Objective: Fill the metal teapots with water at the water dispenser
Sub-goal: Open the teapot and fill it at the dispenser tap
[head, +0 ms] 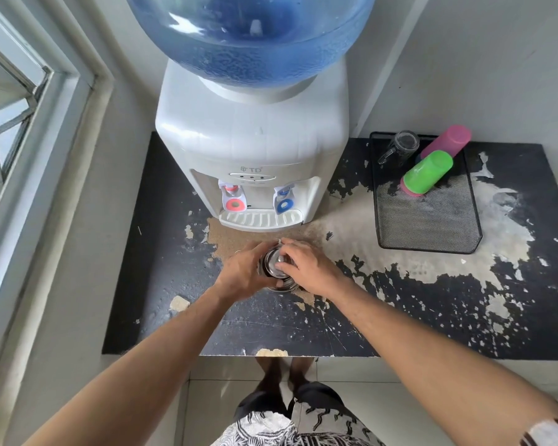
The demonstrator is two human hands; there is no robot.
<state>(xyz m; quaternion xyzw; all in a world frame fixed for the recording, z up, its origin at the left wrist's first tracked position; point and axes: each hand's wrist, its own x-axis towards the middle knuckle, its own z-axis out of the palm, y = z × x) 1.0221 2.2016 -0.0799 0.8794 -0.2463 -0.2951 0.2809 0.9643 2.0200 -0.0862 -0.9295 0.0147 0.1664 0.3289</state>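
A small metal teapot (276, 268) stands on the worn black table (174, 300), just in front of the white water dispenser (252, 149). My left hand (242, 273) grips the teapot's body from the left side. My right hand (306, 265) reaches over from the right, its fingers pinching the knob of the shiny lid on top. Both hands hide most of the teapot. The dispenser has a red tap (233, 201) on the left, a blue tap (284, 202) on the right and a drip tray (260, 220) beneath them. A large blue water bottle (252, 37) sits on top.
A black mesh tray (432, 220) lies at the right of the table, holding a glass mug (400, 148), a green cup (427, 172) and a pink cup (448, 140) tipped over. A window frame (39, 123) runs along the left. My feet stand on the tiled floor below the table edge.
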